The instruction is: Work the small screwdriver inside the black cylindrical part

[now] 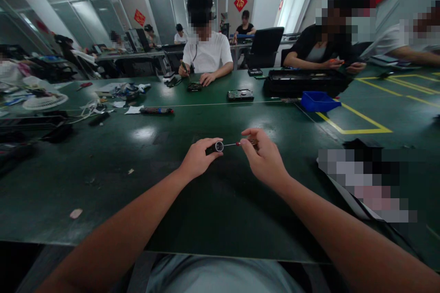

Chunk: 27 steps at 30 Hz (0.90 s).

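Observation:
Over the green tabletop (206, 219), my left hand (199, 156) grips a small black cylindrical part (213, 148) between thumb and fingers. A round, silvery-rimmed opening on the part faces right and toward me. My right hand (263, 155) holds a screwdriver (231, 144) by its handle, which the fingers mostly cover. Its thin metal shaft, with a red collar near the handle, points left. The shaft's tip meets the rim of the black part's opening; whether it reaches inside I cannot tell.
Farther off lie a hard drive (240, 95), a blue bin (319, 101), a long black casing (305, 83) and another screwdriver-like tool (156, 111). Cables and a white fan grille (44, 100) clutter the left. A person (206, 50) works opposite; another sits at right.

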Tool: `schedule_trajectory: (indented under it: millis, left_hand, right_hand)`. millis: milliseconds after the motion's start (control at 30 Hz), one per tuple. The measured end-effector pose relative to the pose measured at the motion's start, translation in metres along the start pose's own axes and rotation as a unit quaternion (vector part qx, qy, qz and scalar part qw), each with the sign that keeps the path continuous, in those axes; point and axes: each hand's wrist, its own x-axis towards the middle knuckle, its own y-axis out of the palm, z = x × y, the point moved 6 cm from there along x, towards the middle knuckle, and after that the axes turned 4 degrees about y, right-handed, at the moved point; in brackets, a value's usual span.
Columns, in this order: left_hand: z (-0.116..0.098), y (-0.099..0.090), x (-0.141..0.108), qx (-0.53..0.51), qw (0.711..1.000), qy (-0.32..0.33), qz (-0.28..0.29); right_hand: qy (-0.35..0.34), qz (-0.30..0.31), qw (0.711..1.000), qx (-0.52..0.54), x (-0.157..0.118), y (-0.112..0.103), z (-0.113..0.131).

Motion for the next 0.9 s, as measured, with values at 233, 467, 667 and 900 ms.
schedule_trajectory:
  millis: [233,467,667,900]
  left_hand:
    - [-0.003,0.0,0.0,0.012,1.0,0.002,-0.003]
    - [-0.013,0.0,0.004,0.034,0.996,0.072,0.041]
    - [-0.011,0.006,0.004,0.069,0.991,0.07,0.087]
    - [-0.007,0.007,0.004,0.07,0.993,0.056,0.08]
  right_hand:
    - [0.077,-0.014,0.979,0.191,0.005,0.006,-0.02]
    - [0.197,-0.045,0.921,0.333,0.013,0.014,-0.055]
    - [0.148,-0.085,0.953,0.251,0.015,0.004,-0.053]
    - [0.081,-0.068,0.982,0.158,0.011,0.002,-0.036]
